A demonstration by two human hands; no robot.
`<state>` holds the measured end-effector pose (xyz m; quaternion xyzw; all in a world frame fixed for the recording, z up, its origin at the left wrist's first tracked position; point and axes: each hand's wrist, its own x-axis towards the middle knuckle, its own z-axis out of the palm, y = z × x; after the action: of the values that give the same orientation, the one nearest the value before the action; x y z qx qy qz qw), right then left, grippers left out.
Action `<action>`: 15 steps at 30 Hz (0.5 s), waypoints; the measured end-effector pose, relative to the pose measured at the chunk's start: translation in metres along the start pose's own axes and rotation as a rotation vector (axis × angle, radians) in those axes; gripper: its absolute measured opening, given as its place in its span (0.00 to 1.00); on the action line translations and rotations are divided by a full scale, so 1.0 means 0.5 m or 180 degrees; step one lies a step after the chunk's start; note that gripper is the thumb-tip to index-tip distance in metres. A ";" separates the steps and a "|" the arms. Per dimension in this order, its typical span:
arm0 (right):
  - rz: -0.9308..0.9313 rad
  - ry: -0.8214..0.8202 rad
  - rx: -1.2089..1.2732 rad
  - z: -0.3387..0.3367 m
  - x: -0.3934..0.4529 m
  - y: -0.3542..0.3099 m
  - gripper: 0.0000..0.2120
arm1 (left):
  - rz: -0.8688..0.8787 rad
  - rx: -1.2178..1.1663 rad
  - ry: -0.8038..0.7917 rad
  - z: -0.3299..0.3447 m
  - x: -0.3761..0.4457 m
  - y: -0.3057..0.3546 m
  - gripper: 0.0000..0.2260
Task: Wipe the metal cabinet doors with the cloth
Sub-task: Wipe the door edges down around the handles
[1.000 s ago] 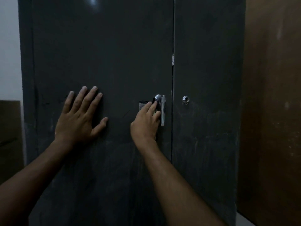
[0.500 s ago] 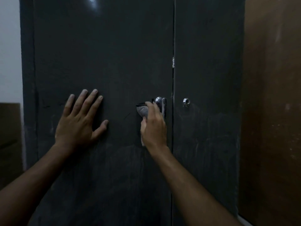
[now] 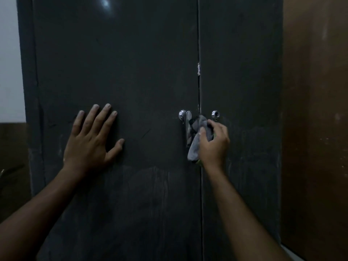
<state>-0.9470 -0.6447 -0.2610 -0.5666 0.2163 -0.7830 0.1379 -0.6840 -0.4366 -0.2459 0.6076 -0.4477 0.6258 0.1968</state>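
Note:
A tall dark grey metal cabinet fills the view, with a left door (image 3: pixel 116 72) and a right door (image 3: pixel 241 72) meeting at a vertical seam. A chrome handle (image 3: pixel 185 119) sits on the left door beside the seam, and a round chrome lock (image 3: pixel 215 113) on the right door. My right hand (image 3: pixel 214 146) grips a crumpled grey cloth (image 3: pixel 196 138) pressed over the seam and the lower part of the handle. My left hand (image 3: pixel 92 140) lies flat on the left door with fingers spread, holding nothing.
A brown wooden surface (image 3: pixel 314 110) stands close to the cabinet's right side. A pale wall (image 3: pixel 9 63) shows at the upper left, with a dark brown panel (image 3: pixel 13 157) below it. Faint streaks mark the lower halves of both doors.
My right hand has carried the cloth rightward, from left of the handle to over the seam at the right door's edge. The left hand has stayed flat in place.

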 end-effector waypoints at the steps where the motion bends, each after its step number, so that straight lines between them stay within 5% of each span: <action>1: 0.0034 -0.0045 -0.0012 -0.004 0.023 0.011 0.13 | 0.0003 0.0003 -0.0007 0.000 0.000 0.000 0.37; 6: -0.0983 -0.1274 -0.0132 0.014 0.036 0.056 0.15 | -0.0004 0.0056 -0.0026 -0.001 0.000 0.001 0.37; 8: -0.1296 -0.1301 -0.0274 0.027 0.026 0.058 0.17 | 0.0000 0.0053 -0.0058 -0.001 0.002 0.001 0.38; 15: -0.0346 -0.1560 0.0443 0.035 0.041 0.068 0.23 | -0.0017 0.0118 -0.0030 0.003 0.000 0.005 0.38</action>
<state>-0.9377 -0.6870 -0.2563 -0.7394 0.0913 -0.6416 0.1825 -0.6851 -0.4389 -0.2467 0.6153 -0.4352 0.6307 0.1850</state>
